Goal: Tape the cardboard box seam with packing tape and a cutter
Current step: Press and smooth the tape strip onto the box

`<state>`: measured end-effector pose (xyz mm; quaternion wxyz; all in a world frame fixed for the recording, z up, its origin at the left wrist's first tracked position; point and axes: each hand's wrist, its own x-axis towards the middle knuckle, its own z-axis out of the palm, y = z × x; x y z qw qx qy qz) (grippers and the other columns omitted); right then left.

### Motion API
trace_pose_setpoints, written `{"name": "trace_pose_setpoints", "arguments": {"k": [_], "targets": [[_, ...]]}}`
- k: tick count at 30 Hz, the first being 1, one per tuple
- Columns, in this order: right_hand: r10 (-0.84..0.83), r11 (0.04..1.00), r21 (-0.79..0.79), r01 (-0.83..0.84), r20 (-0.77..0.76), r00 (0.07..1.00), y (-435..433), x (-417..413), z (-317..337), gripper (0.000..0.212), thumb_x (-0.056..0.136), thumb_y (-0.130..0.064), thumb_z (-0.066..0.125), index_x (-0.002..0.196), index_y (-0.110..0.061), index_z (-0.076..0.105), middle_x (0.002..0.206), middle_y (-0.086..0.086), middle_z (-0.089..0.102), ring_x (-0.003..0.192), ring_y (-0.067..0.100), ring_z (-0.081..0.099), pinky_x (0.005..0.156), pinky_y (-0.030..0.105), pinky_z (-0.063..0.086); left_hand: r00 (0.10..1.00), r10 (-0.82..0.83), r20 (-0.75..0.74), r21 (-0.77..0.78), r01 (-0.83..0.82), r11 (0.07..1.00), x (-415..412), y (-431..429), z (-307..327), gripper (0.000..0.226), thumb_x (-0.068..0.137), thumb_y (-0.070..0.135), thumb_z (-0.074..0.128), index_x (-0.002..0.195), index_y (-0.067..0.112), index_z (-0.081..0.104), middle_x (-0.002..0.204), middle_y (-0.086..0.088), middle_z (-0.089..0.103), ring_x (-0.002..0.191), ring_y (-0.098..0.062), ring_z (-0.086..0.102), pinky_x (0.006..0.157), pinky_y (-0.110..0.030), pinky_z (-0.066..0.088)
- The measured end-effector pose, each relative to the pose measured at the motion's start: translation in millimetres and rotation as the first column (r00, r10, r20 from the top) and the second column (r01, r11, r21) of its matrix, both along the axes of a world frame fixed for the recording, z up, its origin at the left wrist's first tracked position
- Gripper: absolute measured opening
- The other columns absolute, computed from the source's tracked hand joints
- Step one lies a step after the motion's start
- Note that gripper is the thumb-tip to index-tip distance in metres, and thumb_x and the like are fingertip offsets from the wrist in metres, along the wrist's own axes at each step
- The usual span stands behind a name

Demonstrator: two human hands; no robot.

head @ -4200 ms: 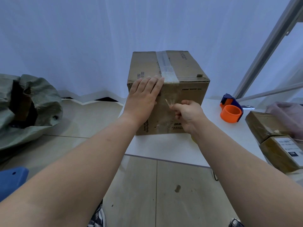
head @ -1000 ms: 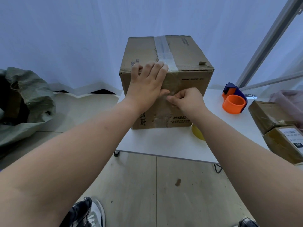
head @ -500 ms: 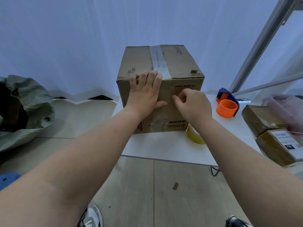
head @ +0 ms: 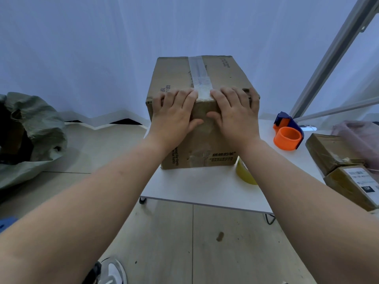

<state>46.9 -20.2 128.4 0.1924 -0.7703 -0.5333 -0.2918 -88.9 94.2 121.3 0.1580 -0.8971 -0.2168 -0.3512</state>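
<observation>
White table [head: 205, 189], taped cardboard box [head: 221, 76], both hands' fingers [head: 185, 99] spread flat over its front top edge

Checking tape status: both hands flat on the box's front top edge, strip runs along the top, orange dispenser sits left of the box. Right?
Not quite. The head view shows the dispenser on the table to the right of the box, not the left. The rest holds: left hand and right hand lie flat over the front top edge, either side of the strip.
</observation>
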Motion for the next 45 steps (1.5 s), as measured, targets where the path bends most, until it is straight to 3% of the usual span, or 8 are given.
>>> {"name": "trace_pose_setpoints", "arguments": {"k": [8,13,16,21,32,38,41,45], "targets": [[-0.034,0.999,0.018,0.031,0.164,0.986,4,8,-17,0.067,0.083,-0.059,0.046,0.132,-0.014,0.038,0.129,0.012,0.055,0.126,0.029,0.033,0.109,0.052,0.009,0.998,0.044,-0.049,0.082,-0.040,0.996,0,2,-6,0.081,0.072,0.065,0.051,0.130,0.011,0.038,0.131,-0.008,0.051,0.118,-0.024,0.030,0.099,-0.041,0.016],[-0.062,0.991,-0.104,0.084,0.195,0.979,-4,3,-15,0.100,0.066,-0.064,0.066,0.140,-0.010,0.025,0.135,0.012,0.036,0.129,0.033,0.023,0.110,0.055,0.002,0.984,0.083,-0.159,0.085,-0.070,0.994,-3,0,-5,0.108,0.055,0.068,0.069,0.135,0.009,0.026,0.132,-0.006,0.026,0.121,-0.027,0.025,0.101,-0.044,0.014],[-0.075,0.978,-0.184,0.102,0.145,0.987,-8,-4,-8,0.110,0.055,-0.060,0.076,0.140,-0.013,0.022,0.136,0.013,0.038,0.129,0.034,0.025,0.110,0.053,0.001,0.983,0.058,-0.175,0.017,-0.056,0.998,-6,-5,3,0.098,0.059,0.067,0.067,0.130,0.011,0.032,0.132,-0.009,0.041,0.116,-0.027,0.029,0.096,-0.042,0.017],[0.014,0.966,-0.259,0.002,0.061,0.998,-23,-4,13,0.089,0.073,-0.053,0.066,0.143,-0.018,0.026,0.145,0.007,0.039,0.137,0.031,0.030,0.113,0.048,0.011,0.987,-0.003,-0.163,-0.043,-0.004,0.999,0,-14,37,0.046,0.091,0.049,0.041,0.121,0.016,0.052,0.125,-0.005,0.057,0.114,-0.027,0.050,0.093,-0.042,0.033],[0.051,0.967,-0.245,-0.076,-0.104,0.993,-23,-5,24,0.069,0.082,-0.039,0.054,0.144,-0.022,0.030,0.147,-0.003,0.039,0.141,0.020,0.027,0.117,0.043,0.007,0.828,-0.051,-0.559,-0.214,-0.085,0.973,34,-8,70,0.082,0.090,0.058,0.041,0.149,0.008,0.013,0.158,-0.009,0.015,0.146,-0.021,0.011,0.119,-0.039,0.009],[0.020,0.959,-0.273,-0.073,-0.191,0.981,-24,-8,31,0.066,0.087,-0.025,0.049,0.148,-0.022,0.023,0.153,-0.004,0.031,0.144,0.017,0.021,0.119,0.040,0.001,0.932,-0.129,-0.338,-0.200,0.063,0.978,22,-15,56,0.058,0.097,0.044,0.037,0.143,0.008,0.035,0.149,-0.010,0.038,0.139,-0.021,0.033,0.112,-0.034,0.028],[0.017,0.948,-0.306,-0.092,-0.239,0.971,-26,-8,35,0.069,0.087,-0.023,0.049,0.149,-0.023,0.020,0.156,-0.005,0.025,0.145,0.016,0.016,0.119,0.038,-0.002,0.963,-0.201,-0.182,-0.194,0.165,0.967,14,-24,56,0.051,0.095,0.040,0.033,0.116,0.006,0.065,0.116,-0.012,0.068,0.110,-0.025,0.063,0.088,-0.040,0.054],[0.043,0.941,-0.313,-0.130,-0.270,0.962,-32,-6,44,0.062,0.090,-0.025,0.047,0.148,-0.027,0.024,0.156,-0.006,0.027,0.145,0.015,0.018,0.118,0.037,0.001,0.962,-0.273,0.011,-0.386,0.256,0.886,7,-25,59,0.035,0.093,0.036,0.052,0.110,0.011,0.070,0.109,-0.007,0.072,0.103,-0.022,0.066,0.089,-0.038,0.052]]}}
